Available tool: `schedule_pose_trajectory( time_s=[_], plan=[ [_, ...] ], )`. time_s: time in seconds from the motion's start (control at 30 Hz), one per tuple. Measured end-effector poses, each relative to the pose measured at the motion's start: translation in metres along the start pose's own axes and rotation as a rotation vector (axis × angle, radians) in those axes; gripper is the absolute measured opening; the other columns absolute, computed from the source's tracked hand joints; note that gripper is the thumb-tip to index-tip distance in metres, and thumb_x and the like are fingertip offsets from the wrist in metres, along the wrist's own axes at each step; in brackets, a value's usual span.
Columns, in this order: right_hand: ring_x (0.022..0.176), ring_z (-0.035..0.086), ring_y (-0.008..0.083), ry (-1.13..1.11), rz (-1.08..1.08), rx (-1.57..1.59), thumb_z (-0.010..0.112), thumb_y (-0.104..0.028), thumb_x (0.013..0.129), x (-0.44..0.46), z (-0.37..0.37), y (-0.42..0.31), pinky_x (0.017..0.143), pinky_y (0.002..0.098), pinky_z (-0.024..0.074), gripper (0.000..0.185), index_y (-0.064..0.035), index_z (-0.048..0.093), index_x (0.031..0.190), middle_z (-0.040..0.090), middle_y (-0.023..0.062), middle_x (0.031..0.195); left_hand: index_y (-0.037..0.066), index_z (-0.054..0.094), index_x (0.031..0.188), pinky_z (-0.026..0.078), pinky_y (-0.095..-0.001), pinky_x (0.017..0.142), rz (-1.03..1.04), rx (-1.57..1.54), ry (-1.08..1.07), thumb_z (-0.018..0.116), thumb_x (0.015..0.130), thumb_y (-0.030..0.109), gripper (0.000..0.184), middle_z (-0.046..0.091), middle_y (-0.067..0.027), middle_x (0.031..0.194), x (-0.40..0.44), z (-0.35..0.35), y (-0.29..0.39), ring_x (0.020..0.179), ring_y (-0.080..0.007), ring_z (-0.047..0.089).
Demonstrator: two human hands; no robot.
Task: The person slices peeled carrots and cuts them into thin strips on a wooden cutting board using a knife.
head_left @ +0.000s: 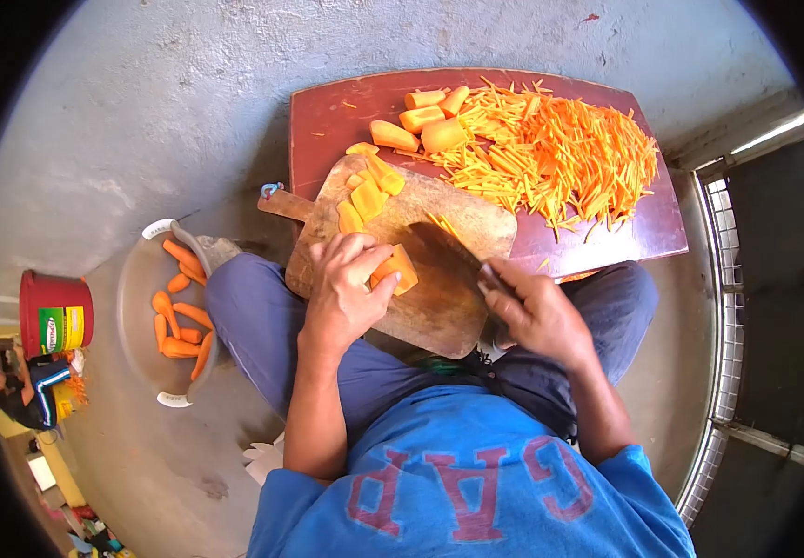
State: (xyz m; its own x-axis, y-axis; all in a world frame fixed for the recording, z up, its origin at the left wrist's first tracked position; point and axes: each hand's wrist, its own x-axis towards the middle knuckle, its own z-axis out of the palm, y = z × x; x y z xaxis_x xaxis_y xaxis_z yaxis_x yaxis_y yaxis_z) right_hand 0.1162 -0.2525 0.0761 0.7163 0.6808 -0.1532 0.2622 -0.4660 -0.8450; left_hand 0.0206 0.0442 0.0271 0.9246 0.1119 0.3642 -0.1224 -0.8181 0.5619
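My left hand (pixel 348 284) is closed on a carrot piece (pixel 398 268), its fingers pressing it against the wooden cutting board (pixel 439 321). My right hand (pixel 542 314) grips a knife (pixel 446 247), whose dark blade slants over the board to the right of that piece. A few thin carrot sticks (pixel 443 223) lie along the blade. Flat carrot slices (pixel 367 199) rest at the board's upper left. The board lies partly on a low dark red table (pixel 337 126) and reaches over my lap.
Peeled carrot chunks (pixel 441 136) and a large heap of carrot sticks (pixel 560 153) cover the table's back and right. A grey tub (pixel 128 321) with several whole carrots stands left of my knee. Farther left are a red bucket (pixel 56 314) and another person (pixel 37 395).
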Motion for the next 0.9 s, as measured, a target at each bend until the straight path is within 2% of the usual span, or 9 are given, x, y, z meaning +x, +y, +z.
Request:
schedule_pose_trajectory(
  time_s=[0.03, 0.13, 0.2, 0.23, 0.37, 0.4, 0.5, 0.67, 0.9],
  plan=[
    [0.122, 0.079, 0.0482, 0.007, -0.018, -0.053, 0.071, -0.017, 0.112, 0.008, -0.008, 0.009, 0.102, 0.0496, 0.0613, 0.04, 0.0049, 0.068, 0.145, 0.08, 0.0317, 0.123, 0.007, 0.085, 0.121, 0.045, -0.0488, 0.108, -0.014, -0.017, -0.033, 0.097, 0.082, 0.015, 0.042, 0.074, -0.0084, 0.117, 0.0, -0.006, 0.003, 0.116, -0.0303, 0.069],
    [0.099, 0.077, 0.0452, 0.222, -0.135, -0.107, 0.072, -0.017, 0.112, 0.04, -0.028, 0.031, 0.089, 0.0499, 0.0592, 0.032, 0.0038, 0.067, 0.136, 0.077, 0.0296, 0.108, 0.007, 0.086, 0.126, 0.045, -0.0471, 0.11, -0.032, 0.027, -0.112, 0.101, 0.078, 0.019, 0.052, 0.075, -0.0092, 0.123, -0.001, -0.008, 0.008, 0.123, -0.0313, 0.068],
    [0.089, 0.072, 0.0403, 0.295, -0.068, -0.128, 0.072, -0.016, 0.111, 0.055, -0.04, 0.03, 0.084, 0.0497, 0.0571, 0.03, 0.0052, 0.065, 0.131, 0.074, 0.0268, 0.101, 0.007, 0.086, 0.129, 0.046, -0.0465, 0.111, -0.032, 0.063, -0.147, 0.103, 0.076, 0.021, 0.058, 0.075, -0.0102, 0.126, 0.0, -0.007, 0.011, 0.126, -0.0322, 0.067],
    [0.091, 0.073, 0.0396, 0.26, 0.035, -0.2, 0.072, -0.015, 0.111, 0.057, -0.048, 0.022, 0.086, 0.0478, 0.0588, 0.032, 0.0047, 0.067, 0.136, 0.075, 0.0257, 0.102, 0.007, 0.086, 0.131, 0.046, -0.0467, 0.111, -0.031, 0.071, -0.164, 0.103, 0.075, 0.022, 0.06, 0.075, -0.0108, 0.127, 0.0, -0.008, 0.012, 0.127, -0.0326, 0.067],
    [0.1, 0.079, 0.0446, 0.212, -0.111, -0.083, 0.072, -0.016, 0.112, 0.038, -0.026, 0.011, 0.091, 0.0482, 0.0616, 0.04, 0.0024, 0.067, 0.147, 0.078, 0.0277, 0.108, 0.006, 0.083, 0.135, 0.047, -0.0466, 0.11, -0.041, 0.034, -0.208, 0.101, 0.075, 0.02, 0.063, 0.075, -0.0131, 0.127, 0.0, -0.006, 0.009, 0.125, -0.0345, 0.067],
    [0.108, 0.079, 0.0487, 0.138, -0.102, -0.101, 0.072, -0.017, 0.112, 0.028, -0.019, 0.001, 0.093, 0.0509, 0.0615, 0.038, 0.0031, 0.068, 0.144, 0.078, 0.0308, 0.113, 0.006, 0.081, 0.136, 0.048, -0.0476, 0.109, -0.018, 0.037, -0.189, 0.1, 0.077, 0.018, 0.063, 0.074, -0.0125, 0.125, 0.0, -0.002, 0.007, 0.123, -0.0344, 0.067],
    [0.114, 0.076, 0.0547, -0.015, -0.017, 0.015, 0.073, -0.014, 0.11, 0.01, -0.001, -0.02, 0.094, 0.0525, 0.061, 0.037, 0.003, 0.068, 0.142, 0.077, 0.0344, 0.115, 0.004, 0.078, 0.137, 0.05, -0.0496, 0.108, 0.027, 0.033, -0.129, 0.096, 0.08, 0.014, 0.061, 0.073, -0.013, 0.123, -0.002, 0.009, 0.002, 0.12, -0.0359, 0.067],
    [0.116, 0.075, 0.0559, 0.04, 0.02, -0.064, 0.075, -0.01, 0.106, -0.006, 0.004, -0.023, 0.093, 0.0567, 0.0611, 0.042, 0.0026, 0.066, 0.145, 0.076, 0.0366, 0.12, 0.0, 0.077, 0.135, 0.053, -0.0518, 0.111, 0.062, -0.075, -0.006, 0.094, 0.08, 0.009, 0.058, 0.075, -0.0176, 0.126, 0.011, 0.034, 0.023, 0.12, -0.04, 0.068],
    [0.115, 0.073, 0.0577, 0.021, 0.024, -0.05, 0.074, -0.01, 0.106, -0.016, -0.004, -0.014, 0.091, 0.0604, 0.0599, 0.049, 0.0024, 0.06, 0.151, 0.076, 0.0346, 0.12, 0.007, 0.083, 0.119, 0.05, -0.0488, 0.103, 0.126, 0.002, -0.054, 0.086, 0.091, 0.008, 0.028, 0.072, -0.0098, 0.125, 0.014, 0.055, 0.02, 0.119, -0.0349, 0.066]
  ],
)
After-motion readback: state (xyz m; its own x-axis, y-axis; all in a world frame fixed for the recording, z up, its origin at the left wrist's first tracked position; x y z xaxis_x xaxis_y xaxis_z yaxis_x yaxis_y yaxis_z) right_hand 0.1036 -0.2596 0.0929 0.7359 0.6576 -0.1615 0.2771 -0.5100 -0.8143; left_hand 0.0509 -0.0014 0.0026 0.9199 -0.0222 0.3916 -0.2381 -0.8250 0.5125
